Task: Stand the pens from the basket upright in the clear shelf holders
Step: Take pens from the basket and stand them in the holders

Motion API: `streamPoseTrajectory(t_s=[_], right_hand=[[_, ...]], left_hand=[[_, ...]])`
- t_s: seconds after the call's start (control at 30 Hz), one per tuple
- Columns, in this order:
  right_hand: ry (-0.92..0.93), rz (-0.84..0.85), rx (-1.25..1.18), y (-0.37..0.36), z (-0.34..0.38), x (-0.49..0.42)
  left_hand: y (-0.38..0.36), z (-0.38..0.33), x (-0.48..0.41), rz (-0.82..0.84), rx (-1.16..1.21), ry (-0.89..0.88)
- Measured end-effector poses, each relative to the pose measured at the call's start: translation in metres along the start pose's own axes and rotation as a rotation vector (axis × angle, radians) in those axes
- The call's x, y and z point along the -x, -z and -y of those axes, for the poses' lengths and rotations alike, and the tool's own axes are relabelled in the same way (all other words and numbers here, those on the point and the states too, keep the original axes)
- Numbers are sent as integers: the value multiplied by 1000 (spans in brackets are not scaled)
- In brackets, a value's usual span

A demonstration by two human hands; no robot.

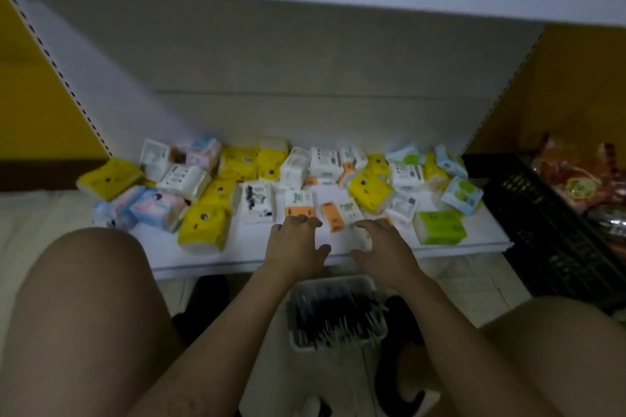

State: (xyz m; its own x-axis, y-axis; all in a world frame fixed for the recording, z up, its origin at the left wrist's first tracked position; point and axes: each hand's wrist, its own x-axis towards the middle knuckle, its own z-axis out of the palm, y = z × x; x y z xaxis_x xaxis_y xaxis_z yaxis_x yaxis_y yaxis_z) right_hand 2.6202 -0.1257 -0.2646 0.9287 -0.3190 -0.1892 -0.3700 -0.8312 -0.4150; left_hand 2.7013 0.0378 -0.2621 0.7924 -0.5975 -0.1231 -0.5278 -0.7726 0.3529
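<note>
The low white shelf (237, 257) serves as the reference for this report. Both hands are over its front edge, palms down, fingers spread and holding nothing. The left hand (296, 242) has its fingertips touching or just short of an orange-and-white tissue pack (299, 204) (blur prevents a firmer reading). The right hand (381, 242) lies just beside the left, fingertips at a white pack (350, 210), with a small orange pack (332, 216) lying between the two hands' fingertips.

Across the shelf, behind the hands, tissue packs lie scattered in disorder: a yellow pack (202, 227) towards the shelf's left front, a green pack (439, 226) towards its right front, a pink-and-blue pack (159, 208) near the left end.

The white basket (335, 283) stands on the floor directly below the shelf's front edge, between the person's bare knees. The pens (333, 322) lie flat inside it, dark-bodied and in a loose heap. No hand touches the basket.

A black crate (542, 213) stands at the shelf's right end, with red packets (576, 179) in it.
</note>
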Motion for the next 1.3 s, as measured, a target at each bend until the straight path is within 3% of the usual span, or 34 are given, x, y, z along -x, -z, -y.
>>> streamPoseTrajectory(t_s=[0.27, 0.5, 0.67, 0.9, 1.2, 1.3], right_hand=[[-130, 246, -87, -73, -56, -6], [-281, 567, -69, -129, -107, 12], [-401, 642, -56, -148, -132, 8], [-458, 583, -145, -158, -135, -18], [-367, 558, -249, -212, -96, -10], [-369, 494, -256, -219, -94, -7]], left_hand=[[-102, 25, 14, 370, 129, 127], [-170, 33, 11, 583, 210, 213], [-216, 32, 12, 680, 304, 320], [-251, 35, 31, 452, 474, 704], [-266, 40, 21, 453, 1065, 1158], [-268, 37, 18, 449, 1143, 1191]])
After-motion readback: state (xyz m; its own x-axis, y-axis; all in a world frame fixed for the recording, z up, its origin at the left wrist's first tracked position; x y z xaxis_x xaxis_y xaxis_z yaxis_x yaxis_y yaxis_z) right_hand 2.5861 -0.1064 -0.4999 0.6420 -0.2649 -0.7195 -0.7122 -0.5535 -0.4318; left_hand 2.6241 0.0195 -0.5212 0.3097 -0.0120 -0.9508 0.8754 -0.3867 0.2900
